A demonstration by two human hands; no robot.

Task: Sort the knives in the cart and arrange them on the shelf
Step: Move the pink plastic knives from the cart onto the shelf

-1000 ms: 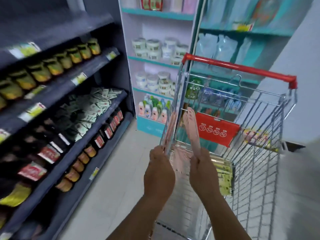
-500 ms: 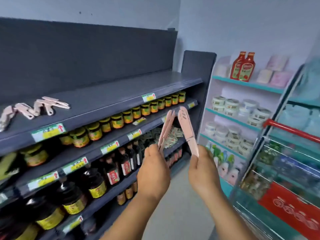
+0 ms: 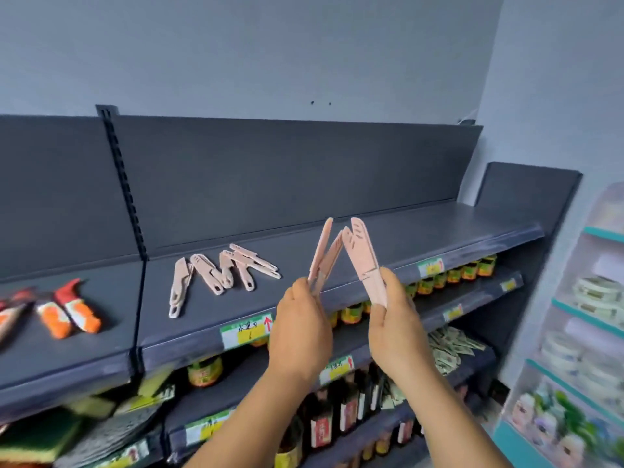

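Observation:
My left hand (image 3: 299, 327) grips the handles of two pink sheathed knives (image 3: 325, 254) that fan upward. A wider pink knife (image 3: 364, 256) is held by its handle in my right hand (image 3: 395, 324), and its tip leans toward the others. Both hands are raised in front of the dark grey top shelf (image 3: 388, 243). Several pink knives (image 3: 216, 271) lie in a loose row on that shelf, left of my hands. The cart is out of view.
Orange and red packaged items (image 3: 67, 309) lie on the shelf's left section. Below are jars (image 3: 204, 369), dark bottles (image 3: 349, 405) and sachets (image 3: 450, 346). A white and teal rack (image 3: 580, 332) with tubs stands at the right. The top shelf's right half is bare.
My view has swung up from the cart to the grey shelving. Both hands carried the pink knives from over the cart up to the front of the top shelf.

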